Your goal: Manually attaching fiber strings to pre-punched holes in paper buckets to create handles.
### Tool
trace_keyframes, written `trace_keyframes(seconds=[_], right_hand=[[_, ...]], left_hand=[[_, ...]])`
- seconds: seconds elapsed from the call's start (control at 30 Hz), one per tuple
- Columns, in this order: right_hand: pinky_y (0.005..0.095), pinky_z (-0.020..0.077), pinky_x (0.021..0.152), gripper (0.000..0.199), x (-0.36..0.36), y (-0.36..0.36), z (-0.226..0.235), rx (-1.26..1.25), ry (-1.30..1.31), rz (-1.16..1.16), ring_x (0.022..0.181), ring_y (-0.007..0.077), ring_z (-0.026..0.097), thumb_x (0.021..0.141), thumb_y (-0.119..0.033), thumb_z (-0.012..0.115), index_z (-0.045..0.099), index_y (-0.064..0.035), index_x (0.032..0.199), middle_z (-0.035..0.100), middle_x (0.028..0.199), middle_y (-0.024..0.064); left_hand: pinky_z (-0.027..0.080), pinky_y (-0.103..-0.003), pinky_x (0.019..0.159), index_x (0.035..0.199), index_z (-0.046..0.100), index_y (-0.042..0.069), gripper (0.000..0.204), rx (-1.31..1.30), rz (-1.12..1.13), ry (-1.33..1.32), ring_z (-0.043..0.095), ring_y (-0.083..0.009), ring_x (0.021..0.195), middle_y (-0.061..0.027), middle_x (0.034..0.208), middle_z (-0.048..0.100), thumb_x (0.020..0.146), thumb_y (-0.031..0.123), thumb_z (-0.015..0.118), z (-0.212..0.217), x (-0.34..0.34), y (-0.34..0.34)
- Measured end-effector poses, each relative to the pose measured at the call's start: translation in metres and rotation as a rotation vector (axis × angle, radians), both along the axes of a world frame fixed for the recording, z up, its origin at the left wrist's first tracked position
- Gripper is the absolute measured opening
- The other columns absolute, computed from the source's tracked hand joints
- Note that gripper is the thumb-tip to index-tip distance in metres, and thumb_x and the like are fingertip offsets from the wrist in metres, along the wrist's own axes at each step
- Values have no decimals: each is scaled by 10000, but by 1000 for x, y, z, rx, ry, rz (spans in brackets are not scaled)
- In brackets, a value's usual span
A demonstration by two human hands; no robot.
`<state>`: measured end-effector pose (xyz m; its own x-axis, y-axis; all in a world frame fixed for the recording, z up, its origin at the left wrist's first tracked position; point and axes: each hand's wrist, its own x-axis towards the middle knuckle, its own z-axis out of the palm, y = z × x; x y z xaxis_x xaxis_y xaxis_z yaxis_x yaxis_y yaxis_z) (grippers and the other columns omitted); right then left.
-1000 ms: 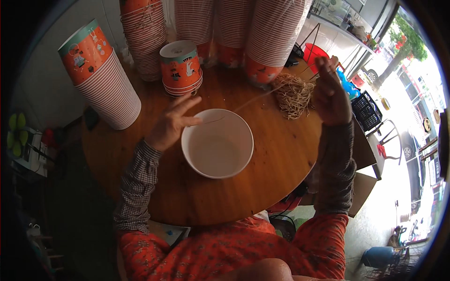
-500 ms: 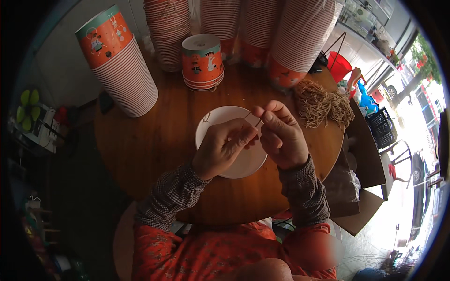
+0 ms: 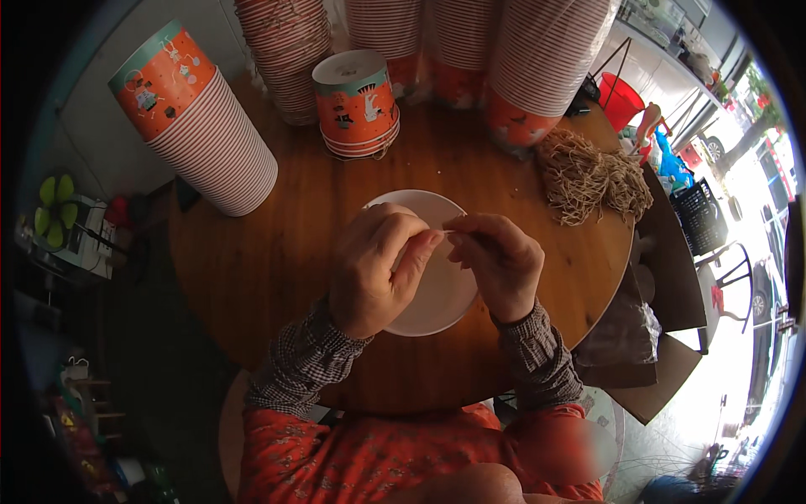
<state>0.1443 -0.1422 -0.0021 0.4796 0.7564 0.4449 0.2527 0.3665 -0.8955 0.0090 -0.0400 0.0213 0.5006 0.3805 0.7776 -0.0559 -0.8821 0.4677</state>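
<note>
Left hand (image 3: 375, 270) and right hand (image 3: 504, 262): fingertips pinched narrow on thin strand (image 3: 445, 232), above white tub (image 3: 437, 298).

From my remote station I see a rounded wooden table (image 3: 269, 286) with tall stacks of paper tubs (image 3: 541, 63) along its far edge and a short upside-down stack (image 3: 356, 107) just before them. Another stack (image 3: 201, 122) stands near the left edge, tan strands (image 3: 592, 178) heap by the right edge, and midway between sits a white tub (image 3: 443, 298).

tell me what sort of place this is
Probably a small shop or workroom open to the street: tall stacks of tubs crowd a wooden table, and a car shows outside.
</note>
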Motion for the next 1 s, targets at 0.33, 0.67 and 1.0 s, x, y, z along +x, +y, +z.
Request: trace_keyframes(seconds=[0.33, 0.67, 1.0], right_hand=[[187, 450, 549, 158, 17, -7, 0, -74, 265, 217, 640, 54, 559, 854, 13, 655, 604, 18, 1003, 624, 874, 18], [199, 411, 617, 33, 22, -10, -9, -32, -56, 184, 693, 23, 482, 868, -28, 656, 643, -14, 895, 588, 793, -32], [208, 355, 467, 40, 94, 4, -29, 498, 724, -277, 549, 60, 460, 925, -73, 586, 605, -40, 939, 532, 691, -11]], left_hand=[[492, -331, 631, 871, 586, 20, 170, -124, -95, 120, 611, -242, 734, -92, 807, 609, 770, -31, 713, 5, -1, -7], [512, -323, 656, 884, 600, 16, 158, -91, -113, 142, 622, -236, 759, -95, 838, 616, 780, -48, 699, 3, 2, -17], [482, -399, 667, 920, 565, 39, 343, 170, -145, 729, 608, -306, 754, -119, 802, 612, 713, 201, 785, -1, -16, -41]])
